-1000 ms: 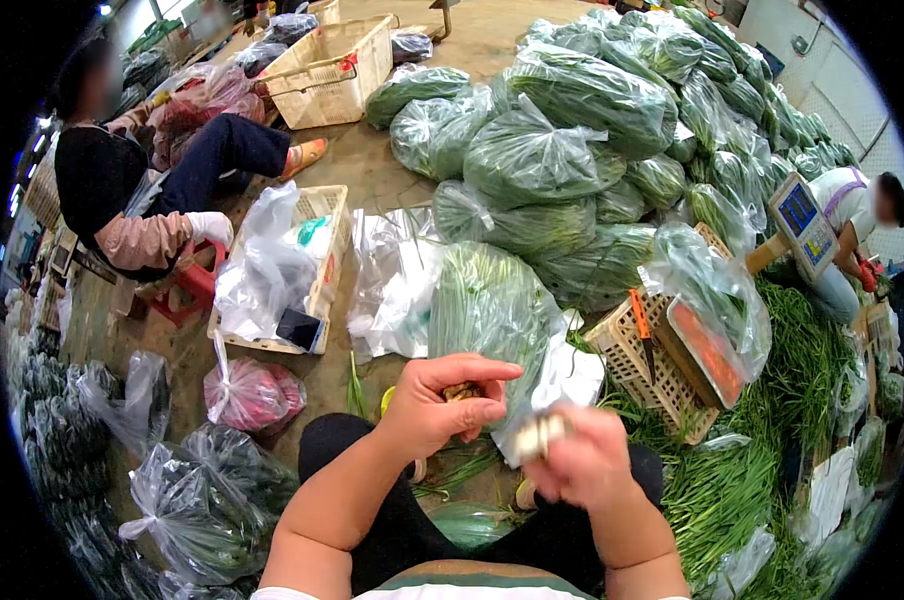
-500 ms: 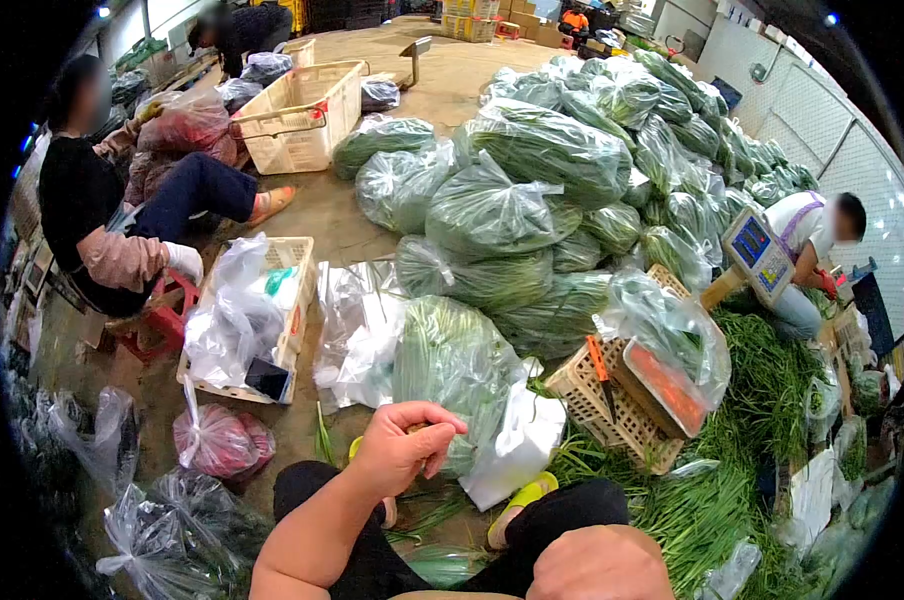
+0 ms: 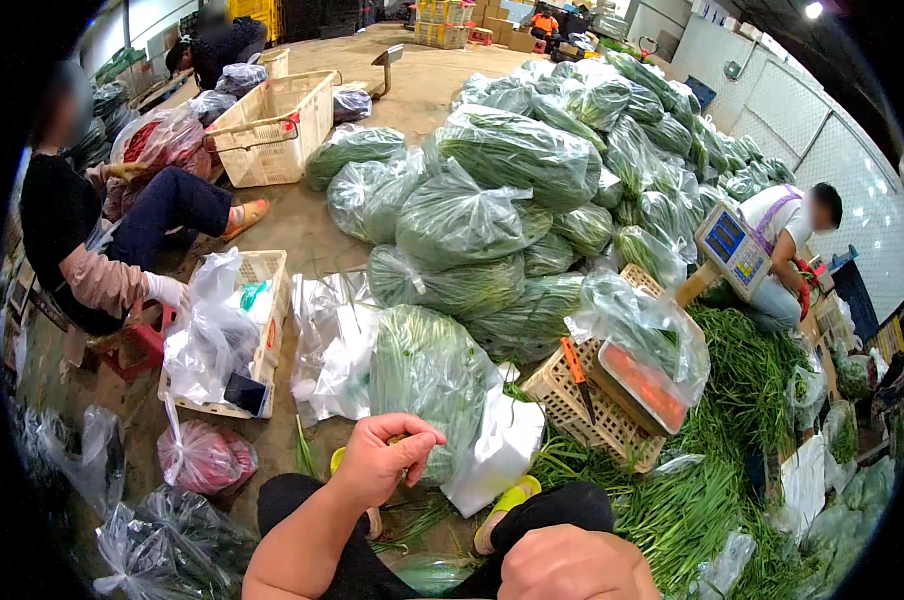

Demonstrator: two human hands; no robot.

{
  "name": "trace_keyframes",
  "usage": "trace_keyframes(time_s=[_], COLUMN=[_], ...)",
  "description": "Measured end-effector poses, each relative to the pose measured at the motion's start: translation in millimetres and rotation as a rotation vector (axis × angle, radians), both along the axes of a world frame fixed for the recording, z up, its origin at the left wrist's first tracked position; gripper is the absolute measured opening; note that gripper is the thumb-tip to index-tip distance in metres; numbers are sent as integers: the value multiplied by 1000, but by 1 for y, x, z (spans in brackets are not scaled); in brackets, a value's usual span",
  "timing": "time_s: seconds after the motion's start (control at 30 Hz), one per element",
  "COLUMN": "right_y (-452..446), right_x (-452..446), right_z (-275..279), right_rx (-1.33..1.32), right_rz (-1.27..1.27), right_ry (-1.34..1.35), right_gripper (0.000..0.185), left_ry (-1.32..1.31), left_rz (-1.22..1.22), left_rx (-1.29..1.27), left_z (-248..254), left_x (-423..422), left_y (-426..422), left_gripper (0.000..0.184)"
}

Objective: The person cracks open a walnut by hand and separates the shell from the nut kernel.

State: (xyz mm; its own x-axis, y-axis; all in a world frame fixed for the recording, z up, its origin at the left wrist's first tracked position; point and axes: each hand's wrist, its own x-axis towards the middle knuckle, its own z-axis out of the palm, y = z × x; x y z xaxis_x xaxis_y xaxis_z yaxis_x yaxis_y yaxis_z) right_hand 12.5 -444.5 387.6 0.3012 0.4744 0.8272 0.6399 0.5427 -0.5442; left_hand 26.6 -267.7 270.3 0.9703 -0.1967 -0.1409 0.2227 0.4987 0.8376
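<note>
Around you, the floor [image 3: 302,220] carries heaped bags of greens [image 3: 517,155], loose green stalks [image 3: 672,520], pale crates [image 3: 274,160] and a knotted bag [image 3: 204,462].

The person wears plain black pants [image 3: 560,508] that cover both knees. The right shoe [image 3: 518,492] is bright yellow-green, with a round toe. A little bit of the left shoe [image 3: 337,461] peeks out, and it is the same bright color. The left arm [image 3: 307,540] is bare as far as it shows.
</note>
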Motion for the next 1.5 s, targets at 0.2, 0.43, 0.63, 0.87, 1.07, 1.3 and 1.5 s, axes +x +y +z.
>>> trace_keyframes(time_s=[0.2,0.43,0.63,0.87,1.07,1.3,1.5], right_y=[-1,-4,2,-7,16,42,39], right_x=[-4,-7,-9,-18,-27,25,43], right_z=[-4,7,4,14,-13,-74,-104], right_rx=[24,-73,-71,-244,-50,-345,-349], right_rz=[-66,53,-15,-113,-448,-124,-11], right_ry=[45,251,208,86,362,1380,1438], right_gripper=[14,9,9,12,9,17,18], left_ry=[20,17,16,20,-3,10,1], left_rz=[32,2,29,6,-16,70,59], left_rx=[65,57,70,44,7,-167,-166], left_z=[2,2,4,3,1,3,7], left_x=[0,-3,-5,-6,-5,-1,3], left_y=[-3,-2,-3,3,5,13,14], left_gripper=[15,14,14,15,16,22,31])
